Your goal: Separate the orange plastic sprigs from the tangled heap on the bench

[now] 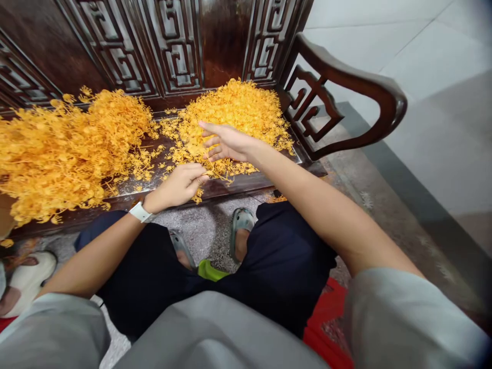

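Observation:
My left hand [183, 185], with a white band on its wrist, is closed in a pinch at the front edge of the bench. Bits of a small orange claw-like piece [199, 196] show by its fingers, though most of what it holds is hidden. Just beyond it, my right hand [229, 144] hovers over the near side of a loose heap of orange pieces [238, 110], fingers apart and nothing visible in them. Further left lies a larger heap of orange pieces with thin stems [73, 148], some still joined in tangled clusters.
The heaps rest on a dark wooden bench [246, 182] with a carved back [225, 46] and a curved armrest [346, 77] on the right. Something green [210, 270] and a red thing [326, 323] are low near my legs. Another person's white shoe [33, 282] is at left.

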A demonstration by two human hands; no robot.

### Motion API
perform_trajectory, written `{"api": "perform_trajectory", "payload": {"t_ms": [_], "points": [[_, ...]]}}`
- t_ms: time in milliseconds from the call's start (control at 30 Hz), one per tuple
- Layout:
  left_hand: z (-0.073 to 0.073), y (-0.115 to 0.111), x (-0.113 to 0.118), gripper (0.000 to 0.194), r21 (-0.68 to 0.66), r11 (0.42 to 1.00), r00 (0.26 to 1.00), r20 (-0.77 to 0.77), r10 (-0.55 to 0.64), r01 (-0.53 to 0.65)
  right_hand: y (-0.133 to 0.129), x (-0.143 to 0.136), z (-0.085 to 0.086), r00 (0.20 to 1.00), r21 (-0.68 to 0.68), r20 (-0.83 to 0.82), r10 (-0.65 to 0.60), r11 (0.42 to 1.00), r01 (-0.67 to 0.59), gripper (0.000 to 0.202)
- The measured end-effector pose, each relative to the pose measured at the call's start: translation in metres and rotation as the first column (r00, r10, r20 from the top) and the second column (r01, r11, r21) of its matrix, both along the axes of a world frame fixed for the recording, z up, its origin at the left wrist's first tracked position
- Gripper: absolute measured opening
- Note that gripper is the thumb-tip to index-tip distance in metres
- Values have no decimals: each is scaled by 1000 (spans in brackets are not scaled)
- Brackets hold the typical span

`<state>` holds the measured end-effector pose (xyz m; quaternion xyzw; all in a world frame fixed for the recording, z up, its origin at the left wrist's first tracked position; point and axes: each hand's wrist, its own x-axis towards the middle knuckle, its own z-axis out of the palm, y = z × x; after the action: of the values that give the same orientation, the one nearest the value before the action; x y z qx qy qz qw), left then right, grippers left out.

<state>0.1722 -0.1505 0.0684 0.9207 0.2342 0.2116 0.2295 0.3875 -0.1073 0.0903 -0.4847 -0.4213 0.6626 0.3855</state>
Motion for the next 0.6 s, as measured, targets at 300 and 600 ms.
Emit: {"api": "perform_trajectory", "payload": {"t_ms": [300, 600], "points": [[-7, -10, -1, 38, 75, 997, 991, -125, 46, -37, 2, -34, -6, 977, -59, -215, 5, 998, -18, 47], [-11, -15, 4, 51, -106, 992, 996, -53, 69, -74, 1, -48, -6, 985, -29, -161, -70, 997, 66, 54]]}}
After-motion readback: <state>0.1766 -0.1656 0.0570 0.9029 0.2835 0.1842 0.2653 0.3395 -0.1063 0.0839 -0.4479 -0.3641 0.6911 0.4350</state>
